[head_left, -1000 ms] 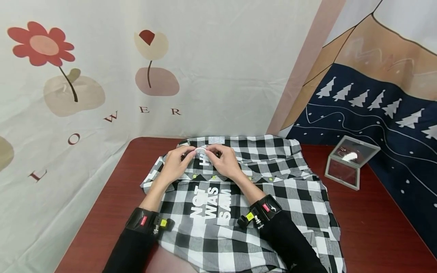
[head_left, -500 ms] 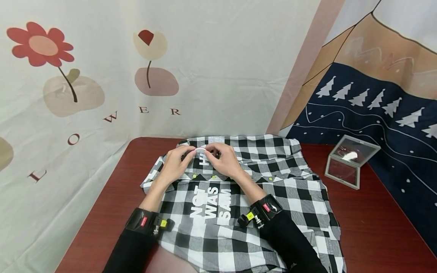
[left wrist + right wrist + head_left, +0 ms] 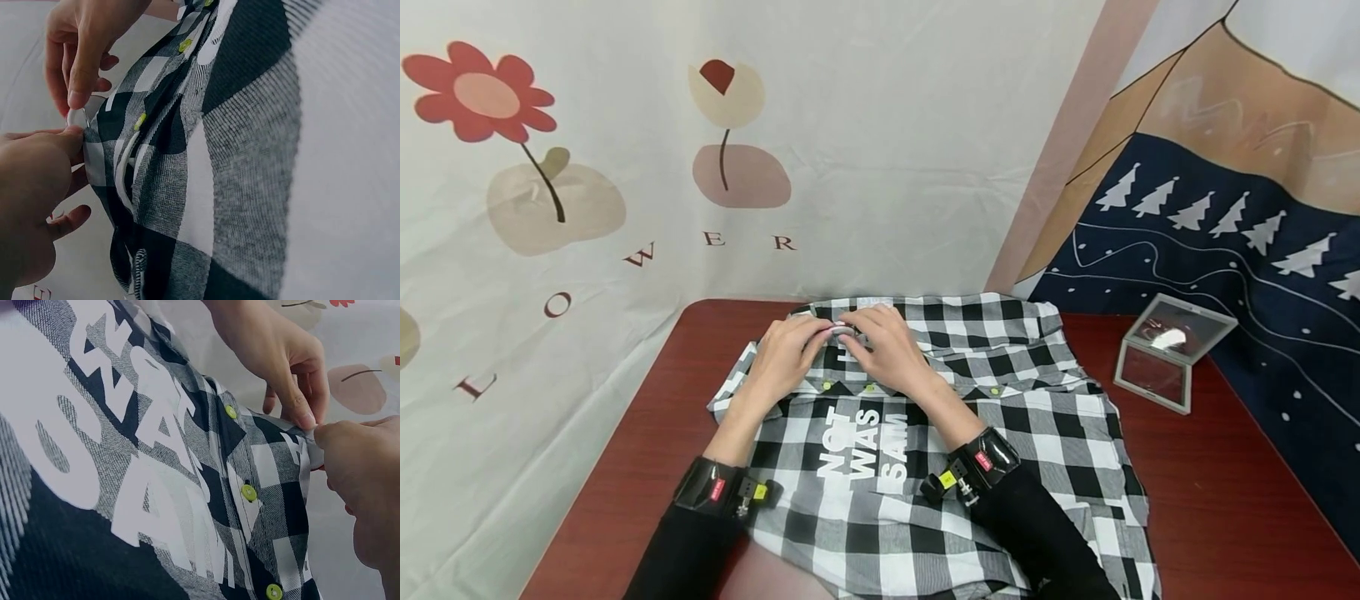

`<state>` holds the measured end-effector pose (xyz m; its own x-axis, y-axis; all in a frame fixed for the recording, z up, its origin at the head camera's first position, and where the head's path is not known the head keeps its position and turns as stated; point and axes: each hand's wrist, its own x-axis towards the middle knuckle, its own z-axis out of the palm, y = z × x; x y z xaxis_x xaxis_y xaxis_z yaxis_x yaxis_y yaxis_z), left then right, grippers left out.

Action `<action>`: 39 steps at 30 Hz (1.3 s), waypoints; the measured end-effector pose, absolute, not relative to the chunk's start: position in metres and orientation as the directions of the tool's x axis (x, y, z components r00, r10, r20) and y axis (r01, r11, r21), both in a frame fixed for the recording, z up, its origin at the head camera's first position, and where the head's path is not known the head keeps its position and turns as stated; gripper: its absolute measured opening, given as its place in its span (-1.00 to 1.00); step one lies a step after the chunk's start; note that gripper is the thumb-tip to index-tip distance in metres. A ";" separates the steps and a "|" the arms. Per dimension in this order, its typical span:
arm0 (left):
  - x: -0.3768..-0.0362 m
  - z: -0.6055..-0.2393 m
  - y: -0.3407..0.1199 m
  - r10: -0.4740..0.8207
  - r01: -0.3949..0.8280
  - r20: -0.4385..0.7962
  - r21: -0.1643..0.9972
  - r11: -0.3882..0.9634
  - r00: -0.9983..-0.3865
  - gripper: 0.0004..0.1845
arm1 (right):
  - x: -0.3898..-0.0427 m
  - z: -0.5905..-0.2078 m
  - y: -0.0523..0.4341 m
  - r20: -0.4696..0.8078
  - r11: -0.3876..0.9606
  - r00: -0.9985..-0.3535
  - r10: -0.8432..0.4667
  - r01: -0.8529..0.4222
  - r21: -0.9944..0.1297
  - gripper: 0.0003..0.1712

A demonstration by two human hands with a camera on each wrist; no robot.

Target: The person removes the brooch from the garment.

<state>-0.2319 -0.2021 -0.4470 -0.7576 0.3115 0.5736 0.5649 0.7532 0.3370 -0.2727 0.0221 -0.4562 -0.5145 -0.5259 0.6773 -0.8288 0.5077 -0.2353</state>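
A black-and-white checked shirt (image 3: 1052, 437) lies spread out, with white block lettering and small yellow-green buttons. Over its far part, both hands meet at a small round white pin badge (image 3: 842, 330). My left hand (image 3: 784, 357) pinches the badge between thumb and fingertips from the left. From the other side, my right hand (image 3: 886, 350) also has thumb and fingers closed on it. The left wrist view shows a thin metal wire beside the badge (image 3: 75, 117), right at the shirt's fabric. Fingertips cover much of the badge (image 3: 316, 453) in the right wrist view.
On the right of the reddish-brown table (image 3: 647, 433) stands an opened clear case (image 3: 1172, 354) with a pale frame. A printed flower curtain (image 3: 887, 167) hangs behind the table, and a dark blue tree-patterned cloth (image 3: 1195, 250) hangs at the right.
The right hand's fingers have shifted slightly left and up over the badge, hiding more of it. The left hand keeps its pinch. The shirt has barely moved.
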 end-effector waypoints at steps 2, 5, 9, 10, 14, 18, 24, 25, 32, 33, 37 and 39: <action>-0.231 -0.445 -0.202 0.320 0.558 0.575 0.301 0.773 -0.753 -0.80 | -0.273 -0.456 0.022 0.680 0.521 -0.498 -0.538 -0.830 -0.196 -0.69; -0.230 -0.443 -0.201 0.340 0.555 0.575 0.249 0.794 -0.744 -0.80 | -0.273 -0.457 0.021 0.690 0.545 -0.471 -0.550 -0.828 -0.131 -0.72; -0.228 -0.440 -0.201 0.369 0.560 0.580 0.186 0.807 -0.726 -0.82 | -0.272 -0.459 0.021 0.705 0.559 -0.441 -0.556 -0.826 -0.076 -0.75; -0.228 -0.440 -0.200 0.376 0.561 0.582 0.172 0.810 -0.721 -0.82 | -0.272 -0.459 0.021 0.709 0.558 -0.435 -0.555 -0.827 -0.070 -0.76; -0.228 -0.438 -0.199 0.392 0.560 0.591 0.124 0.819 -0.705 -0.83 | -0.272 -0.458 0.020 0.728 0.556 -0.416 -0.545 -0.829 -0.057 -0.82; -0.229 -0.438 -0.198 0.408 0.567 0.604 0.090 0.819 -0.685 -0.83 | -0.272 -0.456 0.020 0.740 0.562 -0.412 -0.531 -0.825 -0.056 -0.87; -0.227 -0.438 -0.197 0.407 0.564 0.585 0.107 0.819 -0.701 -0.83 | -0.270 -0.457 0.020 0.739 0.554 -0.416 -0.530 -0.829 -0.070 -0.89; -0.227 -0.438 -0.198 0.402 0.564 0.581 0.123 0.816 -0.708 -0.83 | -0.270 -0.457 0.019 0.739 0.552 -0.418 -0.529 -0.831 -0.074 -0.89; -0.230 -0.439 -0.201 0.361 0.586 0.533 0.343 0.734 -0.765 -0.75 | -0.271 -0.459 0.020 0.737 0.533 -0.440 -0.514 -0.837 -0.128 -0.90; -0.230 -0.440 -0.201 0.351 0.585 0.527 0.382 0.716 -0.774 -0.73 | -0.271 -0.459 0.020 0.736 0.528 -0.446 -0.509 -0.837 -0.142 -0.90; -0.230 -0.442 -0.202 0.314 0.575 0.516 0.488 0.657 -0.797 -0.68 | -0.272 -0.461 0.020 0.748 0.501 -0.462 -0.477 -0.842 -0.200 -0.91; -0.231 -0.444 -0.203 0.307 0.575 0.514 0.516 0.635 -0.801 -0.67 | -0.273 -0.462 0.021 0.753 0.488 -0.470 -0.461 -0.843 -0.228 -0.91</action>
<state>-0.2308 -0.2026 -0.4437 -0.8008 0.3074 0.5140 0.5750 0.6346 0.5163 -0.2730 0.0206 -0.4617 -0.4701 -0.4611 0.7526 -0.8428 0.4878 -0.2276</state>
